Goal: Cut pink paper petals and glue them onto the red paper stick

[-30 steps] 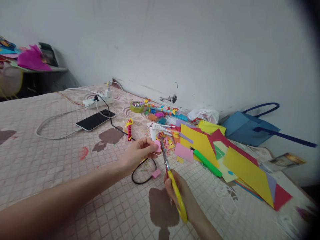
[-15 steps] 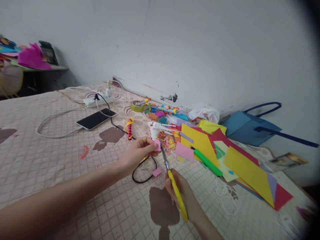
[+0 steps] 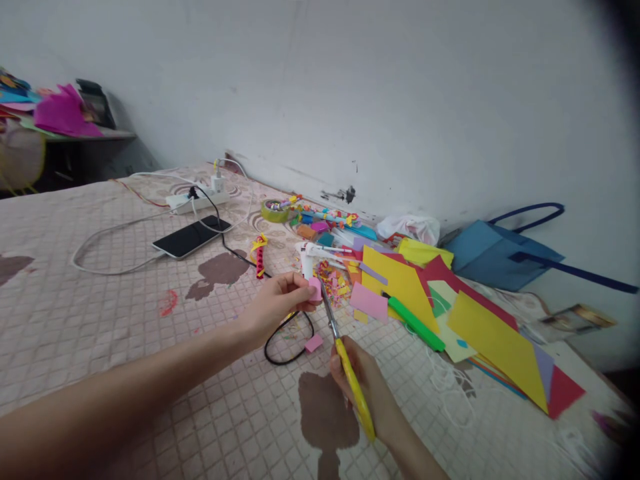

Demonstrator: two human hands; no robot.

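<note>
My left hand (image 3: 290, 293) pinches a small piece of pink paper (image 3: 315, 289) between thumb and fingers. My right hand (image 3: 363, 380) is closed round the yellow handles of a pair of scissors (image 3: 356, 387). Their metal blades point up and away, with the tips at the right edge of the pink piece; whether they touch it I cannot tell. Just beyond my left hand stands a white glue gun (image 3: 309, 259). A small pink scrap (image 3: 314, 343) lies on the cloth below, by a loop of black cable (image 3: 285, 363).
Right of my hands lie coloured paper sheets (image 3: 495, 347), a green cutter (image 3: 415, 325) and white string (image 3: 450, 387). Paper clippings (image 3: 333, 277) are heaped behind. A phone (image 3: 191, 237) and power strip (image 3: 197, 200) sit at left; a blue bag (image 3: 505, 257) leans on the wall.
</note>
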